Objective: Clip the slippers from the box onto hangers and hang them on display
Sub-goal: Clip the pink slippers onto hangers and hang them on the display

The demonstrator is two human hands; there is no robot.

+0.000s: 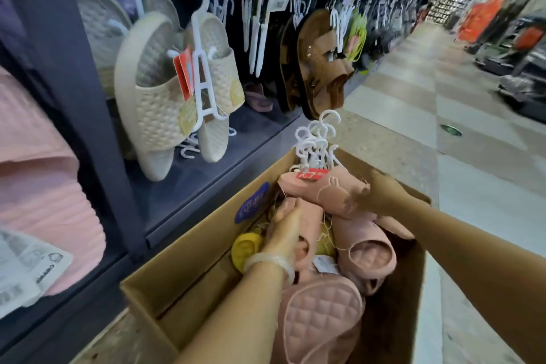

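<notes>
We reach both hands into the cardboard box [153, 301], which stands on the floor [393, 139] just beside the display rack. The left hand [285, 223] is closed around a pink slipper [310, 233] inside the box; a pale bangle [270, 261] circles the wrist. The right hand [363, 195], blurred, grips another pink slipper [319, 190] above the pile, with a cluster of white plastic hangers [317, 142] standing above it. More pink slippers fill the box, one with a quilted, diamond-stitched sole [319, 313]. A yellow slipper [245, 247] lies beneath. On the rack, cream slippers [159, 103] with woven-texture straps hang clipped on a white hanger [201, 68]; brown sandals [322, 68] hang further along. The floor is pale, speckled tile in a shop aisle.
</notes>
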